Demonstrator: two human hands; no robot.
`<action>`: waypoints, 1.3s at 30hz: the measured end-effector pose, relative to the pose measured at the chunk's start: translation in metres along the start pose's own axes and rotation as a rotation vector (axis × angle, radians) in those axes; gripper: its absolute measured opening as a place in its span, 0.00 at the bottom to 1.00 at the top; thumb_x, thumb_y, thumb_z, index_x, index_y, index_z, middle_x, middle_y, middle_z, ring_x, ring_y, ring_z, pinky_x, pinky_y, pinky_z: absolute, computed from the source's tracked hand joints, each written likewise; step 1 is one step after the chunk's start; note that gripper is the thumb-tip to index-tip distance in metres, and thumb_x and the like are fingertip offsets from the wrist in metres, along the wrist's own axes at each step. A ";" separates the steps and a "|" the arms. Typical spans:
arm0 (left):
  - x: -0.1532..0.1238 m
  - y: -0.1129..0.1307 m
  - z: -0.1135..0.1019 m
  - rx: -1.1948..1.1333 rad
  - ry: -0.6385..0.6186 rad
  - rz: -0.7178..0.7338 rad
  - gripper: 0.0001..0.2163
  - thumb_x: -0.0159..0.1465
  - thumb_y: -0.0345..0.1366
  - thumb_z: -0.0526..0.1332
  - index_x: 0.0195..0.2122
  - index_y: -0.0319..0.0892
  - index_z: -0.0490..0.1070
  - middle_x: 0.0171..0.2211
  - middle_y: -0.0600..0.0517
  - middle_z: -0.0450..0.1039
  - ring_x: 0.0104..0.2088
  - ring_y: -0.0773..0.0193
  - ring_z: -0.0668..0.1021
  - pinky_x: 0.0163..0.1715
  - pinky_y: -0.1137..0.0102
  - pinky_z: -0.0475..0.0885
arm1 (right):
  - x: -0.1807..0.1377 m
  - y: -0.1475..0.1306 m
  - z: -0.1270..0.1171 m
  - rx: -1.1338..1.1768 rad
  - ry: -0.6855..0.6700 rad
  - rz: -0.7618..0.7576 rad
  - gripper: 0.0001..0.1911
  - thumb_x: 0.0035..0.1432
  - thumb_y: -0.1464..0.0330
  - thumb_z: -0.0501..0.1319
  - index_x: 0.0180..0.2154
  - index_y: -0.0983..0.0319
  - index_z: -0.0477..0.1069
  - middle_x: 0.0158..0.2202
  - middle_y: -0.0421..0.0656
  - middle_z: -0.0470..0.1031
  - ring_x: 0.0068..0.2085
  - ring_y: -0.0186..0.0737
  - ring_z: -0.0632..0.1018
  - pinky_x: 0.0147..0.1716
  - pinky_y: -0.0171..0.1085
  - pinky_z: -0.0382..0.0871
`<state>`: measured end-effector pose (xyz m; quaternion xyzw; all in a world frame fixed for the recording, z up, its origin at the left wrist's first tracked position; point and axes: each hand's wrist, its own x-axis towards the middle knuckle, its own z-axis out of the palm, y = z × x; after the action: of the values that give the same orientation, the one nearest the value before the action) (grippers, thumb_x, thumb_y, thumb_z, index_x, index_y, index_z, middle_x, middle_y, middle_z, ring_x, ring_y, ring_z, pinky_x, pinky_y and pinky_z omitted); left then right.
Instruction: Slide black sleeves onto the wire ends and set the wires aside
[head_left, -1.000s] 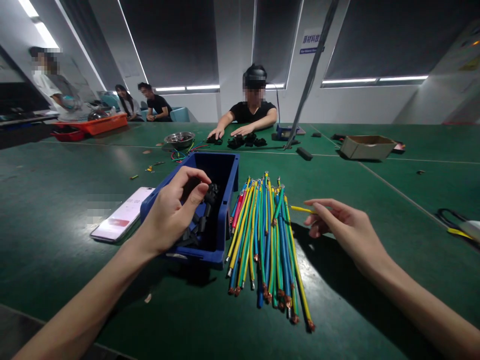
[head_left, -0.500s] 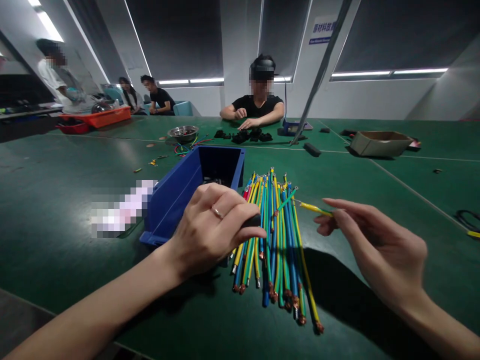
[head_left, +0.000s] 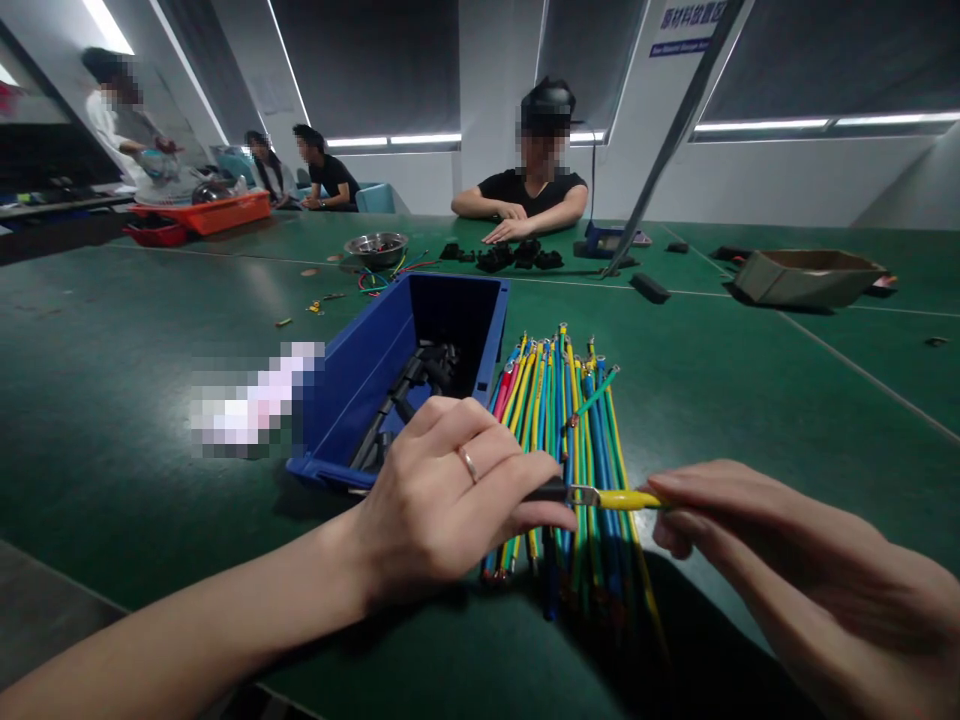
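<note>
My left hand [head_left: 442,495], a ring on one finger, is closed round a small black sleeve [head_left: 551,489] that pokes out past the fingertips. My right hand [head_left: 757,540] pinches a yellow wire [head_left: 622,498] and points its copper end at the sleeve, tip to tip. Both hands hover over a fanned bundle of coloured wires [head_left: 559,420] lying on the green table [head_left: 112,400]. Left of the bundle stands a blue bin [head_left: 375,370] holding more black pieces.
A blurred flat object [head_left: 251,405] lies left of the bin. Across the table a person sits with black parts [head_left: 517,256] in front, beside a metal bowl [head_left: 375,246]. A cardboard box [head_left: 806,275] sits far right; orange trays [head_left: 214,212] and other people far left.
My left hand came out of the blue bin with a black sleeve and moved right and nearer. My right hand brought the yellow wire down until its end met the sleeve.
</note>
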<state>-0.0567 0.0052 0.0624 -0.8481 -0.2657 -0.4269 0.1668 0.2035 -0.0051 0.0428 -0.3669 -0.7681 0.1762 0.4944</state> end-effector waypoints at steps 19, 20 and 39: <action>-0.003 0.003 0.005 -0.058 -0.019 -0.005 0.13 0.78 0.41 0.58 0.40 0.40 0.77 0.27 0.55 0.77 0.30 0.62 0.74 0.38 0.64 0.65 | 0.006 -0.007 0.004 0.027 -0.063 -0.082 0.11 0.65 0.69 0.67 0.45 0.47 0.83 0.35 0.38 0.87 0.31 0.38 0.86 0.30 0.31 0.81; -0.003 0.003 0.006 -0.060 -0.015 -0.006 0.14 0.78 0.41 0.58 0.39 0.40 0.77 0.27 0.55 0.77 0.30 0.62 0.74 0.38 0.64 0.65 | 0.006 -0.007 0.004 0.010 -0.058 -0.080 0.10 0.65 0.67 0.68 0.45 0.47 0.83 0.35 0.38 0.87 0.30 0.38 0.86 0.30 0.31 0.81; -0.004 0.003 0.009 -0.103 -0.015 0.004 0.12 0.77 0.41 0.60 0.38 0.41 0.77 0.25 0.55 0.77 0.30 0.61 0.74 0.39 0.64 0.64 | 0.005 -0.008 0.006 -0.003 -0.066 -0.113 0.14 0.65 0.68 0.68 0.49 0.44 0.81 0.37 0.34 0.87 0.31 0.34 0.85 0.33 0.28 0.80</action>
<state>-0.0512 0.0059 0.0540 -0.8592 -0.2428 -0.4335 0.1218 0.1935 -0.0065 0.0483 -0.3176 -0.8038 0.1589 0.4772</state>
